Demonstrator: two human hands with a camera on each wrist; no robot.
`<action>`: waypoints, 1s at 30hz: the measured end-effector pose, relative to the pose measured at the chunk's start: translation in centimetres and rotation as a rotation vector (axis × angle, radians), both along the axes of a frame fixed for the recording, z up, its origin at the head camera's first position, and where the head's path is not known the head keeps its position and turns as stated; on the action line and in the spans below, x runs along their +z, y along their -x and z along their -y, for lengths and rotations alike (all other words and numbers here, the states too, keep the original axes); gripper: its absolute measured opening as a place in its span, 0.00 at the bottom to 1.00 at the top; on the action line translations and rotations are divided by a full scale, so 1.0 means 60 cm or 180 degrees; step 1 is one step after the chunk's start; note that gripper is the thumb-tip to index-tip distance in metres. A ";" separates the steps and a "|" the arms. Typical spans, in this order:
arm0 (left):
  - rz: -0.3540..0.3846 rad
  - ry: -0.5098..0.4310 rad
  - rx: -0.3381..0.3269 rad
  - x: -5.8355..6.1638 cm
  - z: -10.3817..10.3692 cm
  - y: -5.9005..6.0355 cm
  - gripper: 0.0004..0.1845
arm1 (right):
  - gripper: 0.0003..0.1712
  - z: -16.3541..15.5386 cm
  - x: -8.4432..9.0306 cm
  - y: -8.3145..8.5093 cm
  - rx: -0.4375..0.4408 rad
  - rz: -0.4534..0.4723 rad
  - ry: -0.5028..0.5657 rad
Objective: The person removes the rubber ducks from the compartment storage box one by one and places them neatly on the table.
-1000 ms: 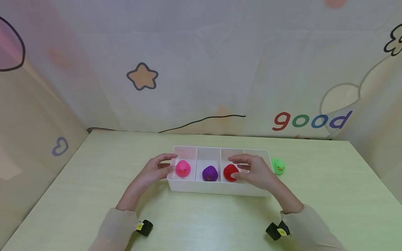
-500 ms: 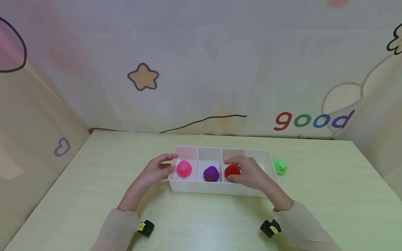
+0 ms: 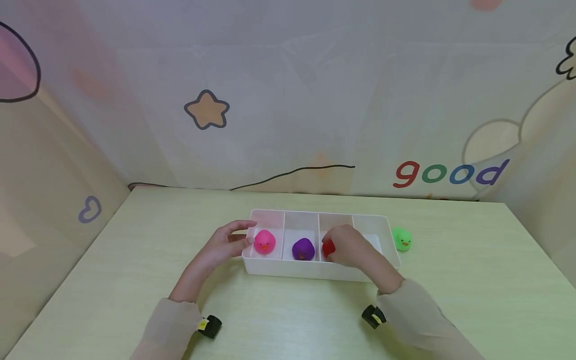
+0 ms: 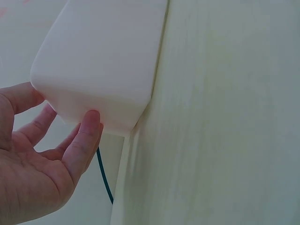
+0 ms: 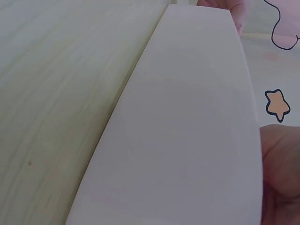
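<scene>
A long white box [image 3: 283, 268] with a row of compartments stands on the table. My left hand [image 3: 228, 240] touches its left end, fingers spread; in the left wrist view the fingertips [image 4: 91, 117] rest against the end wall. My right hand [image 3: 348, 246] reaches down into the third compartment and holds a red toy duck [image 3: 328, 248], its fingertips partly hidden. A pink toy duck [image 3: 264, 242] sits in the leftmost compartment, a purple toy [image 3: 303, 249] in the second. In the right wrist view the box wall [image 5: 173, 117] hides most of the right hand.
A green toy duck [image 3: 402, 239] stands on the table [image 3: 288, 315] just right of the box. Behind the table hangs a printed cloth backdrop [image 3: 288, 115], with more cloth at both sides.
My right hand has moved left and lower into the third compartment, and its fingers have closed around the red toy duck. The left hand stays at the box's end.
</scene>
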State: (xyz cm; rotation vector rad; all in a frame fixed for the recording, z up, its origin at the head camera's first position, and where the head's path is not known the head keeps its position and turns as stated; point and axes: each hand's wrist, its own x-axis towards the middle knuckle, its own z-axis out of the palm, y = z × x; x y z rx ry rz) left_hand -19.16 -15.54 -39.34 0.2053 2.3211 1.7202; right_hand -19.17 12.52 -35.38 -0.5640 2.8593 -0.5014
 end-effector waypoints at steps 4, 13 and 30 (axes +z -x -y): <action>-0.0011 -0.0021 -0.0019 0.000 0.000 0.000 0.22 | 0.11 0.001 -0.001 0.004 0.0043 -0.0142 -0.0069; -0.0019 -0.0034 -0.0023 0.002 0.000 -0.001 0.22 | 0.12 0.001 -0.002 0.003 0.0031 -0.0301 -0.0029; 0.0062 -0.0004 0.0023 0.003 0.000 -0.003 0.23 | 0.20 -0.039 0.016 -0.023 -0.0154 -0.0736 0.0953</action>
